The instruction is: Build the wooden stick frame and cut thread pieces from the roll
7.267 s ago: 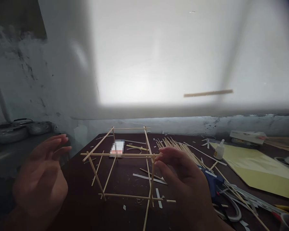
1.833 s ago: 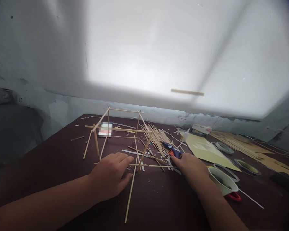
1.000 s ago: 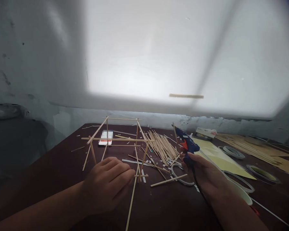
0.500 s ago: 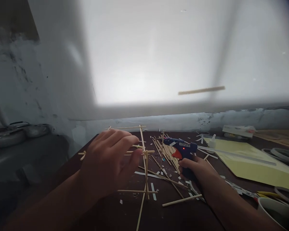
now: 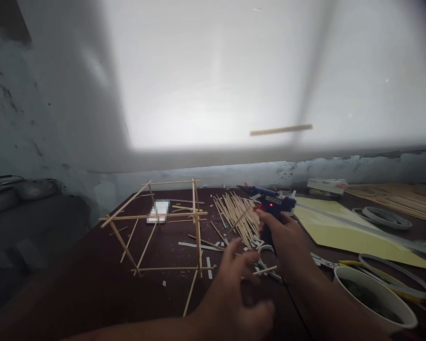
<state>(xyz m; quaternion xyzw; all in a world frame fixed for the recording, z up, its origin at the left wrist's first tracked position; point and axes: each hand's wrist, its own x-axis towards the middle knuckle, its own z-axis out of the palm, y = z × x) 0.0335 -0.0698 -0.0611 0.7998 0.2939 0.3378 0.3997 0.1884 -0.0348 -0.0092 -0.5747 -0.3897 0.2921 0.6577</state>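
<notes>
In my right hand [image 5: 287,241] is a blue hot glue gun [image 5: 274,204] with a lit red light, gripped by its handle. A clear glue stick [image 5: 326,213] sticks out of its back. Below and left of the gun, my left hand [image 5: 234,289] hangs over the table with fingers apart and nothing visible in them. A short wooden stick [image 5: 266,270] lies close to its fingertips. To the left stands a box-shaped frame of thin wooden sticks [image 5: 170,216], touched by neither hand. Behind my hands a pile of loose sticks [image 5: 239,215] is spread out.
Paper scraps [image 5: 209,268] litter the dark table [image 5: 110,279]. On the right are a yellow sheet [image 5: 315,220], scissors [image 5: 323,260], tape rings [image 5: 385,218] and a white cup [image 5: 408,318] with dark contents. A white box [image 5: 327,185] stands at the back near the wall.
My left hand has left the stick frame and moved right and down toward the loose sticks. The glue gun stays in my right hand. The view has shifted slightly right.
</notes>
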